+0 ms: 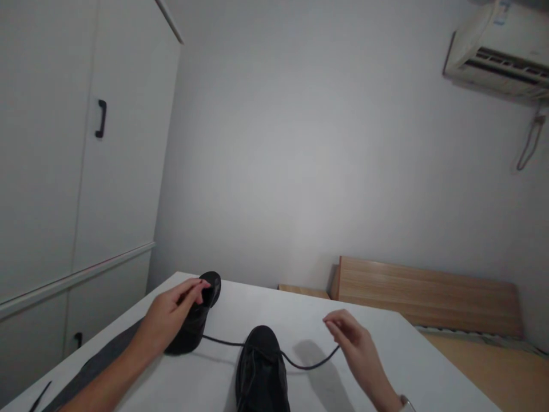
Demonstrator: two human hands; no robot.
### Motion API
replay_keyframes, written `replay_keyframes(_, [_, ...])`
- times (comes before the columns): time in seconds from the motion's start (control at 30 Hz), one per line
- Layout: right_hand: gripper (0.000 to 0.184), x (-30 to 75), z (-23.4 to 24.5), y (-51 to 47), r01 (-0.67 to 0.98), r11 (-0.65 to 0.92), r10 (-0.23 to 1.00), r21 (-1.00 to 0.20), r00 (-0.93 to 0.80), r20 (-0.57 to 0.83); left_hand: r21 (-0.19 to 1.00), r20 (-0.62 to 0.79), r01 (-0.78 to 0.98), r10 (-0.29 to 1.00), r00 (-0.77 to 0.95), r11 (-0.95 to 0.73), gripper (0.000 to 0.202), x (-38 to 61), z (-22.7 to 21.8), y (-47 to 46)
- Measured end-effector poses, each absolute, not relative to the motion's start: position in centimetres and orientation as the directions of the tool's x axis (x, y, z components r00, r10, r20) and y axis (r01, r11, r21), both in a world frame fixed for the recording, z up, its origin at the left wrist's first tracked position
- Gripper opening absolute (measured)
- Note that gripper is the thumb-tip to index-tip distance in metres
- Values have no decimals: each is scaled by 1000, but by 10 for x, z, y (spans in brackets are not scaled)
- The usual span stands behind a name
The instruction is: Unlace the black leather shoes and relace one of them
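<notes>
A black shoe [262, 372] lies on the white table [240, 309] at the bottom middle. From its sides a dark shoelace [306, 367] stretches out left and right. My right hand [354, 343] is raised to the right of this shoe, thumb and fingers pinched at the lace's right part. My left hand [178, 306] is also closed in a pinch and seems to hold the lace's left part, which gets lost against a second black shoe [189, 335]. That second shoe lies behind my left hand, partly covered by it.
Dark grey material [109, 352] lies along the table's left side, beneath my left forearm. A thin black object [40, 396] is at the bottom left corner. White cabinet doors [124, 166] stand on the left, and a wooden board [424, 289] is beyond the table at right.
</notes>
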State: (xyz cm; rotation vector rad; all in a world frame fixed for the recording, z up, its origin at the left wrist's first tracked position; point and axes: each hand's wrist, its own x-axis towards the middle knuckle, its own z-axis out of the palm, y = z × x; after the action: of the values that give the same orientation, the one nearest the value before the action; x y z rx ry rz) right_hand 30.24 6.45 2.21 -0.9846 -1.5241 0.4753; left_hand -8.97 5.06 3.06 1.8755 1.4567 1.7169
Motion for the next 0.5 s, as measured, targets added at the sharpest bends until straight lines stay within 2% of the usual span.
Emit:
replay_keyframes(0.1, [18, 277, 21, 50, 361, 579, 815, -732, -291, 501, 595, 632, 554, 765, 125, -582, 28, -67, 20, 43])
replay_keyframes(0.17, [18, 266, 18, 44, 376, 575, 806, -727, -416, 422, 585, 569, 543, 782, 254, -603, 26, -50, 13, 37])
replay_keyframes(0.33, [8, 253, 8, 41, 432, 505, 840, -747, -445, 310, 520, 467, 601, 791, 395, -607, 14, -22, 3, 22])
replay_keyframes(0.5, [14, 248, 0, 43, 491, 532, 825, -690, -486, 290, 454, 457, 624, 767, 450, -636, 14, -20, 1, 17])
